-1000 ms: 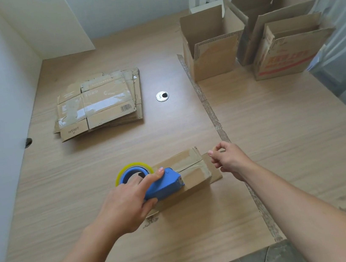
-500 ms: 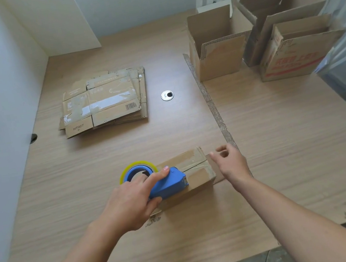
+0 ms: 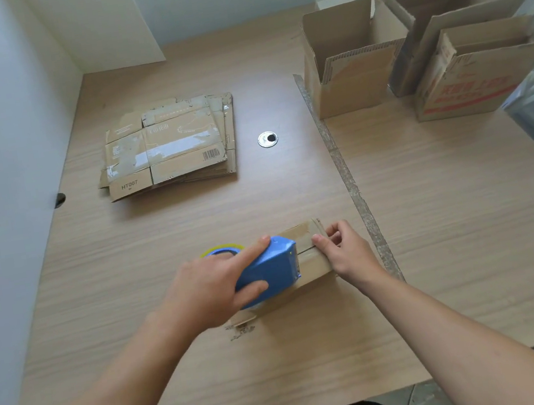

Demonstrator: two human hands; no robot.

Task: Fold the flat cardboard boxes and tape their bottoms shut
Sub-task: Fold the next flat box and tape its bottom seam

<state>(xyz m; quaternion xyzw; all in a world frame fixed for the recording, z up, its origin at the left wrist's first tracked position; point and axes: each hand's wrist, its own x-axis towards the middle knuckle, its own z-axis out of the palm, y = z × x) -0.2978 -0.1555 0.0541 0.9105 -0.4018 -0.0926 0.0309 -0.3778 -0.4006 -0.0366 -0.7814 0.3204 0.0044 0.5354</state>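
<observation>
1. The left hand (image 3: pixel 212 285) grasps the blue tape dispenser (image 3: pixel 268 267), forefinger laid along its top, at lower centre of the frame.
2. The right hand (image 3: pixel 344 249) curls its fingers over the right end of the small box (image 3: pixel 313 264) under the dispenser, holding it.
3. The flat boxes (image 3: pixel 168 144) lie stacked at upper left on the table (image 3: pixel 432 213).
4. Three folded boxes (image 3: pixel 355 86) stand open at upper right.

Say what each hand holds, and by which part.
Left hand grips the tape dispenser round its blue body; right hand holds the small box by its right end.
</observation>
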